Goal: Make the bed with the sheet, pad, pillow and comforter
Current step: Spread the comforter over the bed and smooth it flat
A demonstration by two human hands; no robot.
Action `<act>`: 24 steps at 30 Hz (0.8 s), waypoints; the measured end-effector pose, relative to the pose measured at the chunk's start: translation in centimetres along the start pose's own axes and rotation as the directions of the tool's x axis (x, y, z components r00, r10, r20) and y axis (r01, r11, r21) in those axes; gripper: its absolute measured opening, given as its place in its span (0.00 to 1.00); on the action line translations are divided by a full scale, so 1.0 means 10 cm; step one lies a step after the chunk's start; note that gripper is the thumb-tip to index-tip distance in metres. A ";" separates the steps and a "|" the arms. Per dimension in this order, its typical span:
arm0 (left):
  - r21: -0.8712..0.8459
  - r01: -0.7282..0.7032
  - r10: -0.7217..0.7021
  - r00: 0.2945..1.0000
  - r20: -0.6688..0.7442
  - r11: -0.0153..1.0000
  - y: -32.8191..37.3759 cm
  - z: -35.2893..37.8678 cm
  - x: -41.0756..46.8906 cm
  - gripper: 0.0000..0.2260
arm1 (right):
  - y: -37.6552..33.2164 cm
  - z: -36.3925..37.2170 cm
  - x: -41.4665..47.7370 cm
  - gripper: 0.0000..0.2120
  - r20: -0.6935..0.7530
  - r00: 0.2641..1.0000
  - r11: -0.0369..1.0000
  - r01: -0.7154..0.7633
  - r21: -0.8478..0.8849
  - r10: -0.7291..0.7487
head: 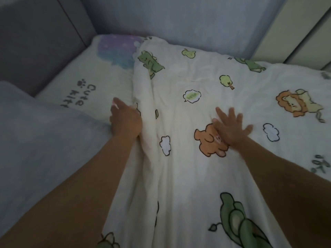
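– Two hands, one cover. Where does the comforter [188, 176] lie?
– It fills the middle and right of the view. It is white, printed with cartoon animals, clouds and trees. It runs from the near edge up to the blue wall [179, 18] at the back. Its left edge is bunched into long folds.

– And the left hand [125, 119]?
– It is at that bunched edge, just beside the pillow [86, 83]. The thumb points up on the pillow side and the fingers go out of sight into the fold. I cannot tell whether its grip is clamped on the fabric, and the hand is blurred.

– The right hand [231, 129]?
– It lies flat on the comforter, palm down, fingers straight and spread apart, its grip holding nothing. It lies across the head of an orange bear [206, 140] print. A white cloud [165, 144] sits just to the bear's left.

– Where is the pillow?
– Upper left, against a grey headboard [35, 42]. It is cream, with a purple-and-blue patch, a paw mark and dark lettering. The lettering reads "Cute" beside a second word that is partly hidden. The comforter's edge overlaps the pillow's right side.

– What is at the lower left?
– Blue fabric [44, 149], rumpled. It covers the pillow's near corner and passes under the left forearm.

– Anything at the right?
– A lion [290, 102] print, well apart from the right hand.
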State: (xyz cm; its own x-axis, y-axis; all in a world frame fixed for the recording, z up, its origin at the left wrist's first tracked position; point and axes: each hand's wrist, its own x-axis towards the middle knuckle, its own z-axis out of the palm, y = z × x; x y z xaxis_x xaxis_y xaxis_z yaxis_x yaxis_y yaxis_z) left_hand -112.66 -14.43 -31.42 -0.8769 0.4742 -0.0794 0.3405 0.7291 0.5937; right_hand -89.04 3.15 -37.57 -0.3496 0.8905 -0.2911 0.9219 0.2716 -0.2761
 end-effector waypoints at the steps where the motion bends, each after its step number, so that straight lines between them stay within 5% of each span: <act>1: -0.070 0.125 -0.119 0.989 0.088 0.990 -0.03 -0.07 -0.01 0.28 | -0.06 -0.05 -0.20 0.26 -0.026 1.000 1.000 0.004 -0.007 -0.005; 4: -0.071 0.209 -0.175 0.929 0.327 0.975 -0.06 -0.15 -0.06 0.31 | -0.34 -0.01 -0.78 0.32 -0.139 0.980 0.989 0.139 -0.051 -0.145; 6: -0.114 0.154 -0.105 0.929 0.355 0.981 -0.01 -0.23 -0.14 0.18 | -0.54 0.06 -1.06 0.31 -0.104 0.960 0.963 0.249 -0.100 -0.259; 11: -0.222 -0.121 0.116 0.993 -0.036 0.967 0.14 -0.64 -0.24 0.17 | -0.76 0.15 -1.28 0.31 -0.012 0.968 0.956 0.245 -0.160 -0.250; 13: -0.095 -0.260 0.243 0.957 -0.161 0.961 0.04 -0.84 -0.20 0.22 | -0.77 0.16 -1.27 0.31 0.019 0.976 0.966 0.219 -0.135 -0.218; 17: 0.439 -0.233 0.272 0.962 -0.027 0.868 -0.28 -1.01 -0.15 0.26 | -0.83 0.22 -1.26 0.30 0.101 0.985 0.982 0.152 -0.109 -0.141; 24: 0.574 -0.302 0.302 0.948 0.099 0.761 -0.57 -0.78 -0.10 0.25 | -1.05 0.50 -1.23 0.27 0.143 0.989 0.995 0.051 -0.087 -0.038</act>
State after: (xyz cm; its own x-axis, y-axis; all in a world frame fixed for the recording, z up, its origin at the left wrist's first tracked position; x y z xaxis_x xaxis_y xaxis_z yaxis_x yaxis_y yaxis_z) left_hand -116.42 -22.92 -28.48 -0.6949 0.7186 0.0251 0.7190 0.6948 0.0163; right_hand -95.29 -12.51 -35.68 -0.4049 0.8184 -0.4079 0.9139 0.3476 -0.2098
